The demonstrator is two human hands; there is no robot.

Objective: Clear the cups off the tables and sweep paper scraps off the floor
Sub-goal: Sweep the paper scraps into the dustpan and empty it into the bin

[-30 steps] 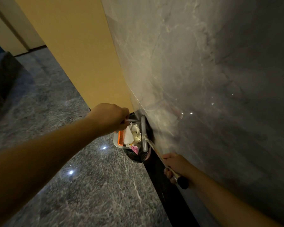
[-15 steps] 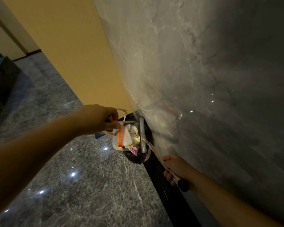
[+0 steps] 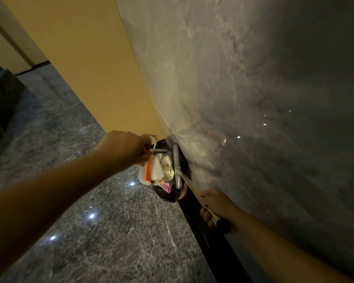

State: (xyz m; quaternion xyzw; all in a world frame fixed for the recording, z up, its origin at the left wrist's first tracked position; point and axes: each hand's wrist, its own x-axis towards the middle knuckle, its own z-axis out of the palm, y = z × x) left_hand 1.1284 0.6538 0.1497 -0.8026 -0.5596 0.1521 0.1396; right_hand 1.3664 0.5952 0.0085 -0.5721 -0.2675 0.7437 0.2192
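Paper scraps (image 3: 164,170) sit heaped in the dustpan (image 3: 146,176), white and crumpled, one pink bit at the near end. Biggest thing around: the grey marble wall (image 3: 253,99) on the right, with the dark stone floor (image 3: 100,231) below. The pan hangs over a black bin bag (image 3: 170,196) at the wall's foot. Left hand (image 3: 125,148) grips the pan's handle, fingers curled, scraps just beside them. Right hand (image 3: 215,207) is wrapped round the broom stick (image 3: 189,184).

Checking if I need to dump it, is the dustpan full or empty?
Loaded, not empty: crumpled white paper scraps and a pink bit lie piled in the dustpan, held over the black bin bag.
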